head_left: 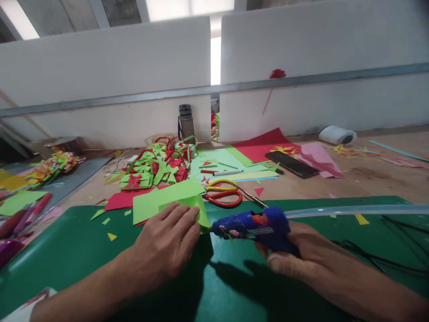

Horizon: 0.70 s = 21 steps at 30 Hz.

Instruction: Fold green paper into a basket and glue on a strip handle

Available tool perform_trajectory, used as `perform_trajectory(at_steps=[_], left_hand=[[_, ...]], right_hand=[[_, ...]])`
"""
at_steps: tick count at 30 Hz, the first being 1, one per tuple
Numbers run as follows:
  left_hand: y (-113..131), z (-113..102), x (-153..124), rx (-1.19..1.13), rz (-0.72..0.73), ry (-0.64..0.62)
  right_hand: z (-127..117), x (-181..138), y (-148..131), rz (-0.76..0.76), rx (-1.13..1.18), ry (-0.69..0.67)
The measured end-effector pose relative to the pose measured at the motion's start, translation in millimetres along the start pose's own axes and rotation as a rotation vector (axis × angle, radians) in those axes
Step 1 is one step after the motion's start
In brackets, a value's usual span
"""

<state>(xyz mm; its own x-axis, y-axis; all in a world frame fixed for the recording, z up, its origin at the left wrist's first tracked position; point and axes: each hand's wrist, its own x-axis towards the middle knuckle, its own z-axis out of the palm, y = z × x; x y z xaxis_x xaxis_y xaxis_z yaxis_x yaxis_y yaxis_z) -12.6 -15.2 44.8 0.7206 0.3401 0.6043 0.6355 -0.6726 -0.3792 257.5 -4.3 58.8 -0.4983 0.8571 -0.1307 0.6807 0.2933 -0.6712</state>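
Glue gun [253,228] gripped in the right hand [301,255], with fingers closed around its blue handle. Pointed the nozzle left, at the near edge of a small green piece [203,214] of paper; could not tell if touching or just beside it. Rested the left hand [170,235] over that piece, fingers side by side; could not tell, with the thumb hidden, whether pinching or merely pressing. Saw the small green piece above the green mat [100,268], overlapping a larger light-green sheet [147,210], with red paper [122,201] partly underneath. Found scissors [224,192] just beyond the gun, with one yellow loop and one red. Noticed a translucent rod [355,209] running rightward from the gun's rear, and dark cable [378,257] on the mat. Farther off, saw a heap of red-and-green paper shapes [161,163], a pen [228,172], a phone [291,163] and an upright bottle [186,121] before a white partition [134,67].
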Motion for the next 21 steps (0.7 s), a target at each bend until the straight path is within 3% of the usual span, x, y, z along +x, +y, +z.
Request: perform_trajectory(at_steps=[14, 21], left_hand=[[-1, 1, 0, 0.009, -0.007, 0.021], [-1, 2, 0, 0.005, -0.009, 0.021]], right_hand=[[2, 2, -14, -0.174, 0.08, 0.049], [9, 2, 5, -0.131, 0.039, 0.026]])
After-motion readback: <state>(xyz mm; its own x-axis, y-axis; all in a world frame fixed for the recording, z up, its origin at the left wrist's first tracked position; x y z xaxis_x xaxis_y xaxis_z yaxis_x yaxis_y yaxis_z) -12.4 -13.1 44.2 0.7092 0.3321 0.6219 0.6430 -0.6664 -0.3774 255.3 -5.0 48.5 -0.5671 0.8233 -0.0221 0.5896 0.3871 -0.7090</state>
